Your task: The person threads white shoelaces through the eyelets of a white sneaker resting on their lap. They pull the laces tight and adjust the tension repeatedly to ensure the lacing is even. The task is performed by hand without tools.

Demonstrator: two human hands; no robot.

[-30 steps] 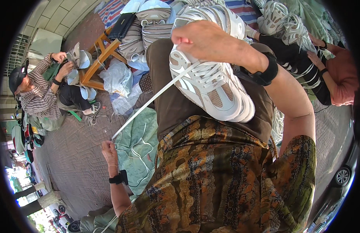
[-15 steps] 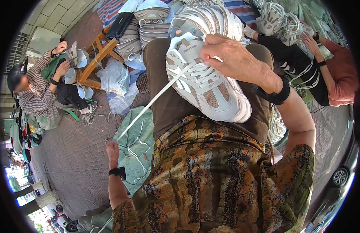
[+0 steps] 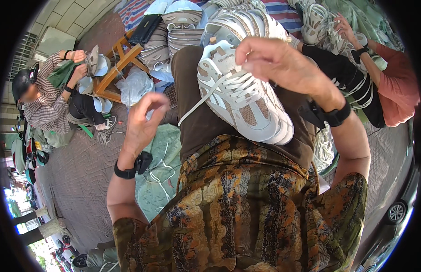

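A white and beige sneaker rests across my lap, toe toward me, its white laces crossed through the eyelets. One loose lace end trails off its left side onto my brown trouser leg. My left hand is raised left of my knee, apart from the shoe, fingers loosely bent with a gap beside the thumb; it holds nothing. Over the shoe's tongue and upper laces hovers my right hand, fingers curled and slightly apart, with nothing visible in them. It hides part of the collar.
More sneakers are stacked beyond my knees. A wooden stool and plastic bag stand left of them. Green cloth lies by my left leg. Co-workers sit left and right. Bundled laces lie at my right.
My left hand has let go of the taut lace and come up and inward; the lace now hangs slack. My right hand has lifted off the laces, its fingers loosened. The sneaker stays in place.
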